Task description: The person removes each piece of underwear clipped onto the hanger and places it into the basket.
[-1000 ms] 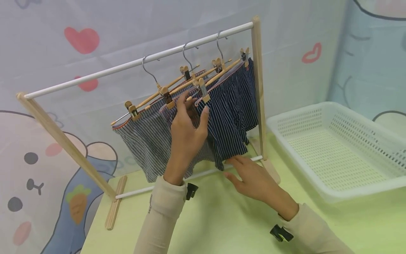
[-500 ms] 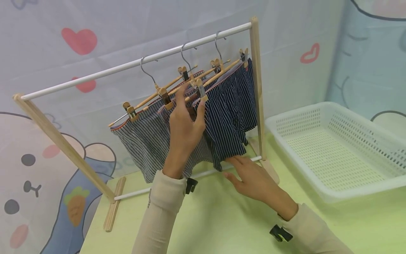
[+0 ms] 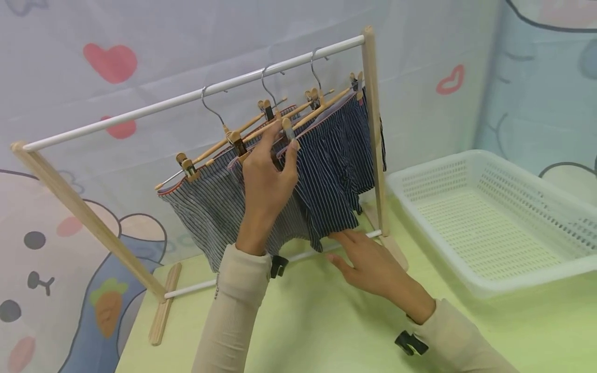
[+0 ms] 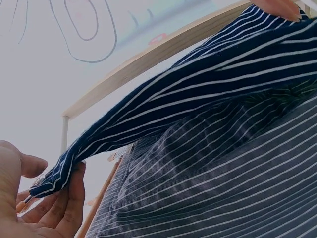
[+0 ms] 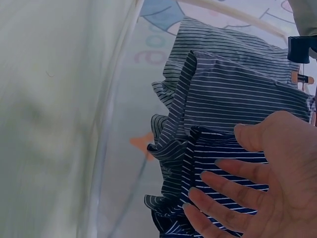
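Note:
My left hand (image 3: 266, 178) reaches up to the front clip hanger and grips the near clip (image 3: 288, 130) with thumb and forefinger. From this hanger hang navy shorts (image 3: 333, 166) with white stripes. In the left wrist view, my left fingers curl around their waistband corner (image 4: 54, 178). My right hand (image 3: 373, 267) is low, its straight fingers touching the navy shorts' hem and fingertips hidden behind it. In the right wrist view its fingers (image 5: 233, 196) spread across the navy cloth. Grey striped shorts (image 3: 205, 202) hang on the left, partly covered by my left hand.
Three hangers hook over the white top bar (image 3: 163, 106) of a wooden rack, whose right post (image 3: 374, 140) stands close to the navy shorts. A white perforated basket (image 3: 522, 282) sits to the right on the yellow-green table (image 3: 317, 321). A printed cloth backdrop is behind.
My left forefinger and thumb have risen from beside the near clip to close on it, its upper end now between them. My right hand stays at the hem. The view has shifted slightly.

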`<state>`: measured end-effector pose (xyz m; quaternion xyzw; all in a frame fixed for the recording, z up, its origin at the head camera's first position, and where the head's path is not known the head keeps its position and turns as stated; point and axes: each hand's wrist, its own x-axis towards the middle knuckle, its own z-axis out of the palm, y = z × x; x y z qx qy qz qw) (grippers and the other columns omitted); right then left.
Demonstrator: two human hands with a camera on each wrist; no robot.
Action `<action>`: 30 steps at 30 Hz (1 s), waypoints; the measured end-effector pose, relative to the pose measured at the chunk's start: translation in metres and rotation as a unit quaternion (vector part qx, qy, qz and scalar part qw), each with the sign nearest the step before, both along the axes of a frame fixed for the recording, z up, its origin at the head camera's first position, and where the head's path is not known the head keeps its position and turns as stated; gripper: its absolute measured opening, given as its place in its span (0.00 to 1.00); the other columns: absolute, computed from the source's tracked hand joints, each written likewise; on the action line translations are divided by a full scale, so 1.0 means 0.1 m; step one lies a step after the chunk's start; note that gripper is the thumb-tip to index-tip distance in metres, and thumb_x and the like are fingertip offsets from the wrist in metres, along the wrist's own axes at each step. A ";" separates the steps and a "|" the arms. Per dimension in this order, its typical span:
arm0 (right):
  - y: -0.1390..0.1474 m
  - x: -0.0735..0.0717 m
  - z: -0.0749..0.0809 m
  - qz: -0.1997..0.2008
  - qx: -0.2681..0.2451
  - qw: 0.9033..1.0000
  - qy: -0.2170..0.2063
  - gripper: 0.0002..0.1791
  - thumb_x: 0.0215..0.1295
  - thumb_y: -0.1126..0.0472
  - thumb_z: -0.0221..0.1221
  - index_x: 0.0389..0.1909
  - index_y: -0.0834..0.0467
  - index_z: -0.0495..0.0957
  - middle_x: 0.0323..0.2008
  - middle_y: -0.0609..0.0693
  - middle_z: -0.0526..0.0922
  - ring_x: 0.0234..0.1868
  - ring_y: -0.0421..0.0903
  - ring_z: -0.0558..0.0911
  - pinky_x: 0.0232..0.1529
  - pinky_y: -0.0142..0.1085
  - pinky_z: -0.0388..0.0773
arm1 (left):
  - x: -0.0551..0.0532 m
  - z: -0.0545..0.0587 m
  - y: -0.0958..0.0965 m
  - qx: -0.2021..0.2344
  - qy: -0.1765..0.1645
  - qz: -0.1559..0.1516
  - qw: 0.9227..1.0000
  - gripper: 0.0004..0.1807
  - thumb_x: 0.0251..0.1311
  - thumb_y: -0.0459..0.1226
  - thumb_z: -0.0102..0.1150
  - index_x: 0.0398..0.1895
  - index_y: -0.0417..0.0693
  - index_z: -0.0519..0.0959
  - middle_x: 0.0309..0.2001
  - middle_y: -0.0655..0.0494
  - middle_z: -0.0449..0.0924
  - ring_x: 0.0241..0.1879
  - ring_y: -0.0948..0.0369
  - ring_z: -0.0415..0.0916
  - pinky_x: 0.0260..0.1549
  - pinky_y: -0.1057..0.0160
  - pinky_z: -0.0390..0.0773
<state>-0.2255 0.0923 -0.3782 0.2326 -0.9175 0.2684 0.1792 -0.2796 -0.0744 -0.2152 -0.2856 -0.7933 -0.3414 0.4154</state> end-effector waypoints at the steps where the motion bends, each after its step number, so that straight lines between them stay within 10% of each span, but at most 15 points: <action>1: 0.00 0.00 0.00 0.000 0.001 1.000 0.001 0.25 0.73 0.51 0.55 0.64 0.60 0.72 0.61 0.58 0.78 0.60 0.58 0.79 0.55 0.54 0.79 | 0.00 0.00 0.00 0.000 0.001 0.000 1.000 0.23 0.72 0.40 0.54 0.66 0.40 0.73 0.57 0.43 0.82 0.15 0.59 0.64 0.22 0.64 0.67; 18: 0.04 -0.01 -0.03 0.000 -0.007 1.000 0.015 0.22 0.72 0.53 0.57 0.60 0.61 0.75 0.58 0.57 0.80 0.59 0.56 0.79 0.55 0.52 0.80 | -0.02 0.04 0.07 0.044 0.001 -0.036 0.998 0.19 0.72 0.36 0.54 0.60 0.34 0.78 0.51 0.39 0.85 0.36 0.54 0.89 0.28 0.61 0.84; 30: 0.07 -0.04 -0.01 -0.004 -0.007 1.000 0.008 0.23 0.73 0.52 0.56 0.61 0.61 0.74 0.59 0.59 0.79 0.60 0.57 0.79 0.51 0.52 0.81 | -0.06 0.00 0.10 0.053 0.061 -0.004 0.997 0.16 0.71 0.36 0.54 0.53 0.33 0.82 0.31 0.42 0.87 0.18 0.56 0.78 0.20 0.67 0.69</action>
